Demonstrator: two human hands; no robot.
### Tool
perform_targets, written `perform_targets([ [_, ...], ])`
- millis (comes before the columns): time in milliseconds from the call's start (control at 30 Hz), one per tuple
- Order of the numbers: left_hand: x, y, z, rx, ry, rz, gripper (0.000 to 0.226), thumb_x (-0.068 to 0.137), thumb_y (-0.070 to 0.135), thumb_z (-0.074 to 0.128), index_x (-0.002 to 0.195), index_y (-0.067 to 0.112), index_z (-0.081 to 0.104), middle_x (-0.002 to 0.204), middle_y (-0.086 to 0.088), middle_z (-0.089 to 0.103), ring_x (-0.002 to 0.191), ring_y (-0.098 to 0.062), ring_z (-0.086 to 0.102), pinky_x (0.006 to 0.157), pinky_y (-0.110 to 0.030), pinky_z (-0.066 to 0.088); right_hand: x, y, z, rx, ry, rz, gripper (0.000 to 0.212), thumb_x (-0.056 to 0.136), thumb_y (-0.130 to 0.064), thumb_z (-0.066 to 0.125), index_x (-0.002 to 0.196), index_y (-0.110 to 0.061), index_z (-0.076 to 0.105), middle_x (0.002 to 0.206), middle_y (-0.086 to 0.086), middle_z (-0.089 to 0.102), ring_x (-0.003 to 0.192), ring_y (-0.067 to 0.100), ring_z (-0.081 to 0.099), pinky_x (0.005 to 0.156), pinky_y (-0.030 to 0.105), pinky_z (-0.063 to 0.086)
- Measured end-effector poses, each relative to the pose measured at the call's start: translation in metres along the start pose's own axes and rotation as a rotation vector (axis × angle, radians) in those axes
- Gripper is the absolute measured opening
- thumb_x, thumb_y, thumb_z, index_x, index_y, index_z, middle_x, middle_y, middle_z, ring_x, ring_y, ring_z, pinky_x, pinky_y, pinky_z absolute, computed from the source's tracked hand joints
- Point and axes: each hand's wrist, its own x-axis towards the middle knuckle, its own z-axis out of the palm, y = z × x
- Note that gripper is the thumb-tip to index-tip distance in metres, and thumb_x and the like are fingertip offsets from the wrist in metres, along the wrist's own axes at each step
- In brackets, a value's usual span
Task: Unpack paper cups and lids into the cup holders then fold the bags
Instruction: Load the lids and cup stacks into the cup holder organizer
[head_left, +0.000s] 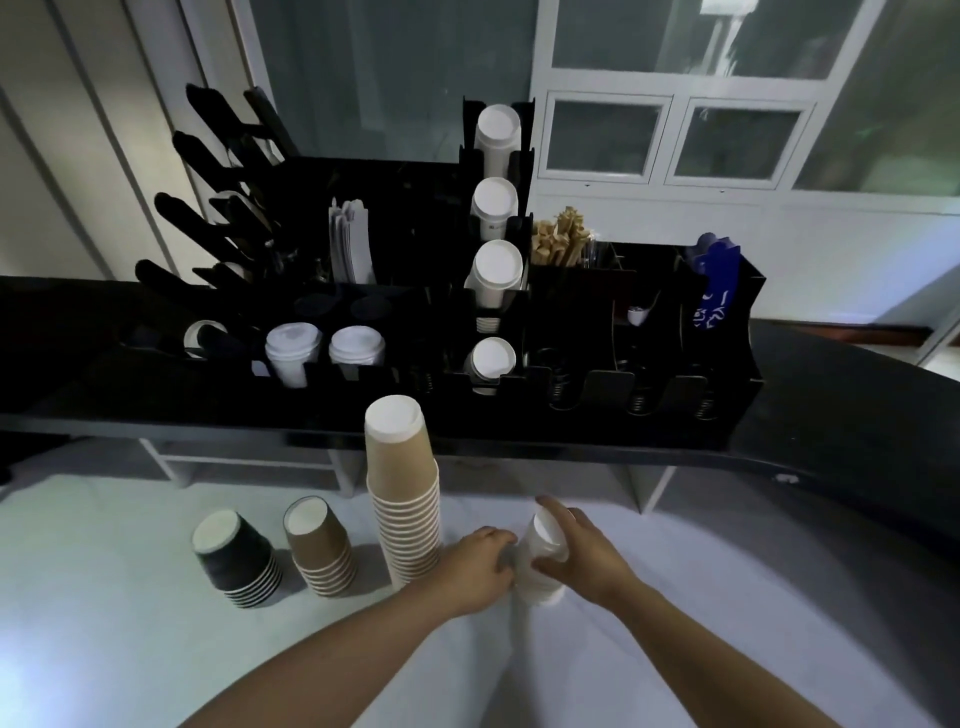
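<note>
Hands low over white counter: left hand (483, 564) and right hand (582, 556), fingers curled, clasp white cup stack (540, 558).

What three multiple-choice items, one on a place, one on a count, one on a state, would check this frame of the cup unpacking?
1. Where does the stack of black cups stand?
A. Leftmost of the stacks on the white counter
B. In the black organiser
C. Between the two brown stacks

2. How many stacks of brown cups stand on the white counter?
A. One
B. Two
C. Four

3. What are the hands doing?
A. Both hang idle
B. Both grip the stack of white cups
C. Both fold a bag

Key: 1 A, it stands left of the short brown stack. 2 B, the short one and the tall brown stack. 3 B, the left hand and right hand curl round it from either side.
</note>
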Motion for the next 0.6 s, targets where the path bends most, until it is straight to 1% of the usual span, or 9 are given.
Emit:
perform_targets([
  [67,0.002,-0.003,0.005,-0.018,-0.014,-0.003,0.058,0.084,0.040,0.046,0.139,0.024,0.052,0.142,-0.003,0.055,0.127,-0.024,0.054,0.105,-0.039,0.046,0.000,0.001,0.000,-0.009,0.013,-0.007,0.089,0.079,-0.045,0.078,0.150,-0.052,0.024,0.145,-0.006,0.044,0.120,0.020,0.051,0.095,0.029,0.044],
  [167,0.006,-0.003,0.008,-0.042,0.005,-0.004,0.057,0.091,0.036,0.052,0.147,0.024,0.045,0.149,-0.002,0.049,0.132,-0.023,0.050,0.109,-0.037,0.043,0.000,0.001,-0.004,-0.026,0.058,-0.004,0.085,0.080,-0.043,0.078,0.149,-0.047,0.028,0.145,-0.005,0.047,0.120,0.021,0.052,0.096,0.033,0.048],
  [200,0.008,-0.001,0.007,-0.058,0.013,0.003,0.061,0.091,0.040,0.053,0.149,0.024,0.042,0.152,-0.002,0.046,0.135,-0.022,0.048,0.111,-0.036,0.041,0.000,0.000,-0.008,-0.025,0.081,-0.002,0.085,0.079,-0.044,0.078,0.149,-0.046,0.030,0.145,-0.005,0.047,0.119,0.021,0.053,0.095,0.033,0.049],
  [300,0.014,0.009,0.002,-0.136,0.061,0.024,0.085,0.081,0.066,0.048,0.155,0.027,0.032,0.157,0.002,0.037,0.139,-0.019,0.043,0.108,-0.030,0.038,0.000,-0.008,-0.031,0.030,0.128,-0.027,0.086,0.077,-0.049,0.079,0.148,-0.046,0.030,0.142,-0.008,0.050,0.112,0.016,0.055,0.086,0.026,0.050],
  [333,0.016,0.013,-0.002,-0.158,0.084,0.030,0.086,0.082,0.065,0.049,0.156,0.029,0.028,0.158,0.004,0.034,0.140,-0.018,0.042,0.108,-0.030,0.038,-0.001,-0.014,-0.043,0.056,0.142,-0.049,0.087,0.076,-0.051,0.079,0.147,-0.049,0.029,0.140,-0.009,0.051,0.109,0.013,0.057,0.083,0.024,0.049],
  [400,0.023,0.024,-0.012,-0.182,0.151,0.070,0.074,0.093,0.047,0.055,0.158,0.029,0.024,0.160,0.004,0.030,0.142,-0.018,0.040,0.112,-0.033,0.037,-0.003,-0.029,-0.070,0.084,0.199,-0.108,0.086,0.074,-0.054,0.078,0.144,-0.056,0.029,0.138,-0.014,0.050,0.111,0.008,0.054,0.087,0.022,0.046],
  [500,0.027,0.045,-0.036,-0.286,0.307,0.189,0.058,0.096,0.021,0.054,0.151,0.027,0.038,0.151,0.006,0.040,0.137,-0.015,0.045,0.113,-0.032,0.038,-0.006,-0.058,-0.113,0.096,0.291,-0.207,0.084,0.070,-0.063,0.075,0.141,-0.061,0.030,0.132,-0.019,0.050,0.114,0.003,0.052,0.091,0.021,0.046],
  [533,0.026,0.053,-0.046,-0.315,0.371,0.230,0.053,0.096,0.018,0.053,0.147,0.027,0.043,0.146,0.009,0.044,0.133,-0.012,0.048,0.112,-0.030,0.039,-0.008,-0.068,-0.127,0.099,0.309,-0.235,0.084,0.069,-0.065,0.074,0.141,-0.061,0.030,0.129,-0.020,0.051,0.113,0.004,0.054,0.090,0.021,0.047],
  [600,0.020,0.070,-0.066,-0.328,0.499,0.316,0.047,0.097,0.021,0.050,0.143,0.028,0.048,0.140,0.014,0.047,0.128,-0.006,0.048,0.109,-0.027,0.040,-0.011,-0.089,-0.156,0.100,0.344,-0.293,0.085,0.070,-0.063,0.075,0.142,-0.059,0.032,0.128,-0.019,0.052,0.113,0.003,0.055,0.090,0.024,0.049],
])
